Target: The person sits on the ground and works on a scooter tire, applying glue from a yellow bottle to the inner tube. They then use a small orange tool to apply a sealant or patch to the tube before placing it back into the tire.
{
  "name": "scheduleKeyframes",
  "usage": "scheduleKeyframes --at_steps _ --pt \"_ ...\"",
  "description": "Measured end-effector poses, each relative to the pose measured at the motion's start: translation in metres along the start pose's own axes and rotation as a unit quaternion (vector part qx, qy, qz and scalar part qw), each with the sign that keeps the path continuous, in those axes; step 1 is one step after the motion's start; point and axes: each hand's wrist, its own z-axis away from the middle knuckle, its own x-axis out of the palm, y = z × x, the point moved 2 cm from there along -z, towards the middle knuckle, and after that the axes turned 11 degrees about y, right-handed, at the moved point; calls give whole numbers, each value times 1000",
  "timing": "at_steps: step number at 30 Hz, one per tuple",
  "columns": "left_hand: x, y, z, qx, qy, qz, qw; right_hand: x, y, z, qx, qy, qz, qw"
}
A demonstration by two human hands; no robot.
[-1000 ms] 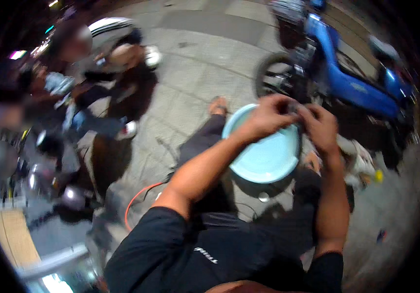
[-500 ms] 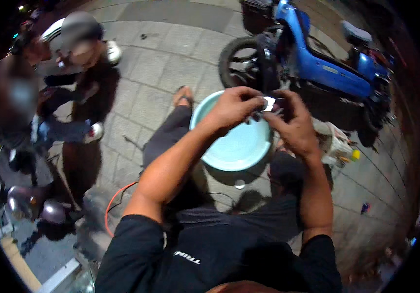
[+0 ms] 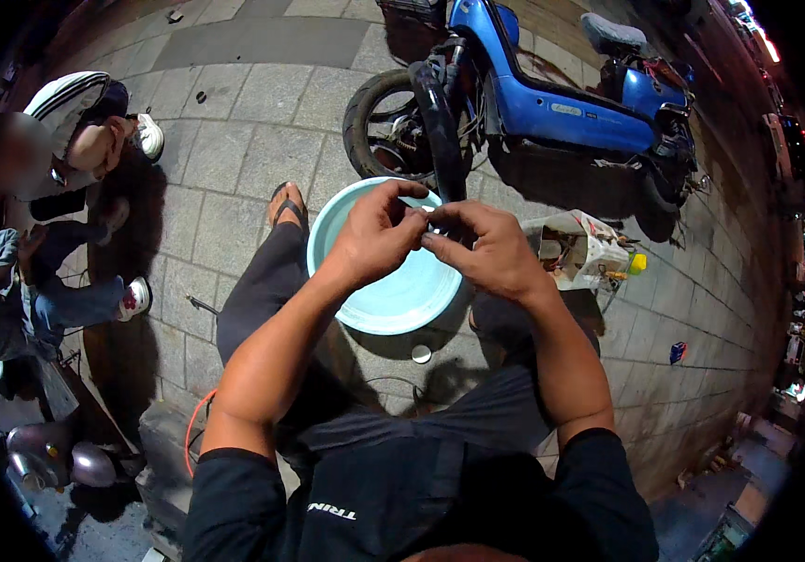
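Over a pale blue round basin (image 3: 388, 323), my two hands meet with their fingertips together. My left hand (image 3: 382, 232) is closed in a pinch, its thumb and forefinger on a small white piece (image 3: 428, 214). From the other side my right hand (image 3: 488, 245) pinches at the same piece, thumb below and fingers bent above. The fingers hide most of it, so its kind does not show. Just beyond the hands a glossy black curved length (image 3: 440, 131) rises beside the scooter's front wheel; whether my fingers touch it I cannot tell.
A blue scooter (image 3: 571, 117) stands beyond the basin. Right of it sits a whitish open container (image 3: 599, 253) of tools and a yellow-capped item. A small white disc (image 3: 421, 354) lies on the paving. Two people sit at the left, near an orange cable (image 3: 198, 421).
The view has shifted, so the scene sits further left. My hands have drawn closer together, and the bright piece that showed between them is now mostly covered by fingers.
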Motion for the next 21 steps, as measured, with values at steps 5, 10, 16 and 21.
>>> scheduleKeyframes --at_steps 5,10,16,21 --pt "-2 -5 3 -56 -61 11 997 0 11 4 36 -36 -11 999" --pt "-2 -8 10 -85 -97 -35 991 0 10 10 41 -85 -10 995" --pt "-1 -16 14 -100 -123 -31 987 0 15 15 37 -106 31 993" --pt "-7 -12 22 -125 -129 -35 983 7 8 20 10 -104 65 992"
